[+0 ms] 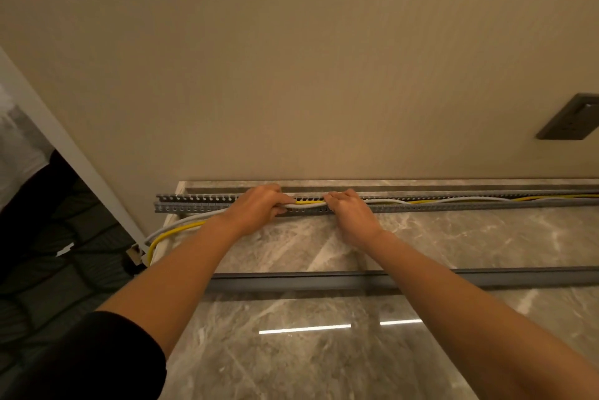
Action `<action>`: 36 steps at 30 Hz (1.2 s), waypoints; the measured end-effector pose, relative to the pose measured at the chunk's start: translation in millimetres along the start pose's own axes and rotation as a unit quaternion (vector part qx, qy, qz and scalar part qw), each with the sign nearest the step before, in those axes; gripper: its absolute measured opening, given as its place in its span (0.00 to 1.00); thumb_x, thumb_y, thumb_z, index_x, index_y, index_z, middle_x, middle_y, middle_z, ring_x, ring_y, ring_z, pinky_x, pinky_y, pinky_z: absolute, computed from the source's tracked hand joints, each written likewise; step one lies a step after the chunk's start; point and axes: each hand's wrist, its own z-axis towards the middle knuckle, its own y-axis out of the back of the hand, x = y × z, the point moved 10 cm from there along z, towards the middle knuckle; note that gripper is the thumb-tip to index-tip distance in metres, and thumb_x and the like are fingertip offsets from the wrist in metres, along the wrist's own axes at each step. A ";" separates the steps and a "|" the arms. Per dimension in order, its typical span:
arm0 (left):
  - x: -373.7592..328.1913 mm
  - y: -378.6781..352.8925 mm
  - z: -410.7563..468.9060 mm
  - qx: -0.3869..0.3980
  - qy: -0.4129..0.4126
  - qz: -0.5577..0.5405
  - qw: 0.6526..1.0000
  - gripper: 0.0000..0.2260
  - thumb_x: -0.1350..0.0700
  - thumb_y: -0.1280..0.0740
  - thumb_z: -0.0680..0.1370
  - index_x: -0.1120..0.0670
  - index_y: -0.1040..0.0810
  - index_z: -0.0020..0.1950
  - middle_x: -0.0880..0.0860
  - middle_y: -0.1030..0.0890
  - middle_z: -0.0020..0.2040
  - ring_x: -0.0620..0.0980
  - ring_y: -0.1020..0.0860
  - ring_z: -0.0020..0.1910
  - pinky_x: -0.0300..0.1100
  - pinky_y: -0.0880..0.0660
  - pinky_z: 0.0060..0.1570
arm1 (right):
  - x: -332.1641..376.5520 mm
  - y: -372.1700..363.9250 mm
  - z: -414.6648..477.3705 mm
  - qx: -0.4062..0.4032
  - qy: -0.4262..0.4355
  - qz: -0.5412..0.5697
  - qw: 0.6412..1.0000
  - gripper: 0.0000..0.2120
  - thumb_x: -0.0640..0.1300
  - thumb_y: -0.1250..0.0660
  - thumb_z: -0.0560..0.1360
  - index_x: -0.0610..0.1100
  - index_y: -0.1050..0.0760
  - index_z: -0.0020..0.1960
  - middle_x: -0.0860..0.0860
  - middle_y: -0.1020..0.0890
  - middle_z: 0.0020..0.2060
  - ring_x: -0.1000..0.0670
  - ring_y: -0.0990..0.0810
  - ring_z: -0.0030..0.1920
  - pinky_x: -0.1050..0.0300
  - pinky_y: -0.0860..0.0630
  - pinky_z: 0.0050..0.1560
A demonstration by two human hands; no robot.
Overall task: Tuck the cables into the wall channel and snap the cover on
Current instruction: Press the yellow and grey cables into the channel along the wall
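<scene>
A grey slotted cable channel [194,203] runs along the back of the marble counter, against the wall. A grey cable [181,222] and a yellow cable [175,232] come up from the counter's left end and run along the channel to the right. My left hand [257,208] and my right hand [351,211] both grip the cables over the channel, a short span of cable showing between them. The long grey cover [291,281] lies loose on the counter, nearer to me, parallel to the channel.
The marble counter [453,237] fills the lower frame; its left edge drops to a dark floor. A dark wall socket plate [570,122] sits on the beige wall at the right. A white door frame [64,140] slants at the left.
</scene>
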 end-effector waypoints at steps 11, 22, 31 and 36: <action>-3.1 17.0 14.0 -0.071 0.057 0.104 0.990 0.14 0.70 0.39 0.74 0.60 0.20 0.56 0.60 0.24 0.56 0.59 0.26 0.58 0.50 0.29 0.50 | -18.8 4.9 4.9 0.005 -0.130 0.090 0.987 0.14 0.30 0.44 0.76 0.41 0.24 0.37 0.39 0.22 0.35 0.39 0.25 0.42 0.56 0.33 0.41; -0.1 2.2 15.9 0.024 0.097 0.104 0.990 0.13 0.65 0.38 0.76 0.59 0.23 0.60 0.59 0.26 0.62 0.60 0.25 0.60 0.50 0.27 0.55 | -16.6 1.0 -23.6 0.018 -0.084 0.022 0.996 0.25 0.38 0.42 0.79 0.44 0.41 0.74 0.43 0.35 0.67 0.43 0.33 0.65 0.51 0.32 0.66; -73.5 -20.3 27.4 0.018 -0.024 0.262 0.965 0.16 0.66 0.44 0.80 0.59 0.33 0.68 0.59 0.29 0.64 0.59 0.27 0.62 0.50 0.30 0.58 | -55.2 9.6 -39.6 0.003 -0.116 -0.012 0.993 0.20 0.40 0.43 0.77 0.41 0.33 0.69 0.44 0.28 0.65 0.44 0.31 0.67 0.46 0.49 0.76; -100.5 -23.7 41.7 0.015 -0.018 0.277 0.961 0.14 0.67 0.43 0.79 0.61 0.27 0.62 0.60 0.27 0.63 0.59 0.28 0.62 0.50 0.30 0.59 | -75.0 12.1 -46.7 0.005 -0.093 0.004 0.996 0.23 0.38 0.41 0.77 0.42 0.35 0.72 0.43 0.30 0.66 0.42 0.32 0.67 0.50 0.40 0.72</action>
